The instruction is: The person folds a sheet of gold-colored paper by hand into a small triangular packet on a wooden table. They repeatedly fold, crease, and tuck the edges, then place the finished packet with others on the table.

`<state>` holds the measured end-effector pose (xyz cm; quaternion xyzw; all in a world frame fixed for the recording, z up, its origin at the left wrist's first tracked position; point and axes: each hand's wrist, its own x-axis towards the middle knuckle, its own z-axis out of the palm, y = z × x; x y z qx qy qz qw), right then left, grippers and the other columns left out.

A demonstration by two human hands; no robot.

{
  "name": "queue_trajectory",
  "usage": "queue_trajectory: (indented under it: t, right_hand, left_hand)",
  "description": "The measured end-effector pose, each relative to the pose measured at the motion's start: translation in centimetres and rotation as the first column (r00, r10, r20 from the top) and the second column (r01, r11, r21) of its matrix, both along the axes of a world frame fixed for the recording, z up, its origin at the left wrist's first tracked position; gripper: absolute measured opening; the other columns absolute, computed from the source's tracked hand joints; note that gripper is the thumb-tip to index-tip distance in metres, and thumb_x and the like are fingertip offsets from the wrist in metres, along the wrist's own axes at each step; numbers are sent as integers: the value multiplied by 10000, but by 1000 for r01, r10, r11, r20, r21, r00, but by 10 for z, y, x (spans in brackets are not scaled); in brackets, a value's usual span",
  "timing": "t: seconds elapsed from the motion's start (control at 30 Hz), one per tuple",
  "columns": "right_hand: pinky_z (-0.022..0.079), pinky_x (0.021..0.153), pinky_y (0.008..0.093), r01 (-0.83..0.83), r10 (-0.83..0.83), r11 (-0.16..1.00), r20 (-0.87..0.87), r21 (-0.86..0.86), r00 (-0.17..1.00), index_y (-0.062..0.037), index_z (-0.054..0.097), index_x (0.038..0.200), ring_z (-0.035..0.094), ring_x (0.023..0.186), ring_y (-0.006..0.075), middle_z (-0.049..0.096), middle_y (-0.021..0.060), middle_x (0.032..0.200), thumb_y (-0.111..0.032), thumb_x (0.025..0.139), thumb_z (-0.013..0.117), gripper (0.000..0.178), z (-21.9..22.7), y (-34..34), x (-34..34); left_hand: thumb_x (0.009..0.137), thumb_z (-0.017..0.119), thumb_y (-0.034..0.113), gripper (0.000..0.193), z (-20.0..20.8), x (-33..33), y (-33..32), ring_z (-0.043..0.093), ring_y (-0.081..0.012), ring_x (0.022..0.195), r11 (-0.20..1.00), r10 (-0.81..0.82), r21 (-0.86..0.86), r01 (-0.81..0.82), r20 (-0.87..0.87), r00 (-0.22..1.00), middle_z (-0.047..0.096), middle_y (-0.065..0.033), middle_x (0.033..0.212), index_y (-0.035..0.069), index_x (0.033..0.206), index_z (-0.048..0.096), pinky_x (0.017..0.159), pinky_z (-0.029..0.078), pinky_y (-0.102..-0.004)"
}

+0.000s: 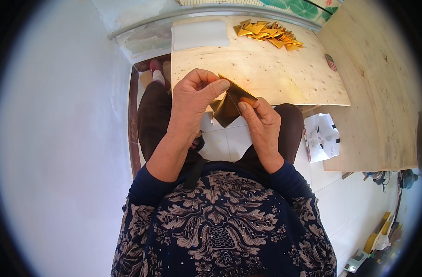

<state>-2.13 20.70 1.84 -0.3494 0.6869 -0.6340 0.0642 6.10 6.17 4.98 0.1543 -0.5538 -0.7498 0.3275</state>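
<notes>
Between my two hands, in front of the table's near edge, is a sheet of shiny gold foil paper [228, 111], partly folded with slanted creases. My left hand [197, 94] pinches its upper left part, thumb on top and fingers curled behind. My right hand [262, 121] grips its right side between thumb and fingers. A pointed flap sticks out below my left thumb. The fingers behind the paper are partly hidden. At the far side of the table lies a heap of folded gold paper pieces [268, 33], many of them triangular.
A stack of white sheets [200, 35] lies on the wooden table [257, 69] at the far left. A small red and dark box [330, 62] is near its right edge. Below on the right stands a white paper bag [322, 141], beside a wooden panel [372, 101]. A white wall [63, 138] borders the left.
</notes>
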Motion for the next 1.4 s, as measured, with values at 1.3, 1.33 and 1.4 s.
queue_trajectory:
  t: [1.3, 1.33, 1.4]
  right_hand:
    - [397, 629, 199, -119, 154, 981, 244, -152, 957, 16, 631, 844, 476, 713, 43, 568, -20, 766, -139, 917, 695, 183, -14, 3, 5]
    - [396, 631, 197, -123, 163, 979, 267, -160, 950, 15, 631, 847, 474, 715, 40, 569, -26, 769, -141, 920, 693, 183, -15, 3, 5]
    - [392, 628, 189, -119, 160, 980, 277, -159, 947, 16, 632, 865, 468, 713, 36, 565, -31, 769, -135, 925, 686, 172, -15, 2, 5]
  left_hand:
    - [817, 741, 16, 222, 2, -5, 1, 606, -78, 817, 999, 2, 46, 2, -81, 997, 647, -50, 894, 51, 927, 551, 771, 491, -190]
    - [814, 741, 10, 240, 3, -6, 1, 608, -79, 815, 999, 18, 45, -15, -83, 996, 645, -54, 892, 55, 932, 537, 772, 493, -189]
    - [812, 743, 13, 248, 4, -6, 0, 609, -81, 810, 1000, 18, 21, -17, -73, 997, 644, -55, 889, 55, 936, 533, 774, 496, -190]
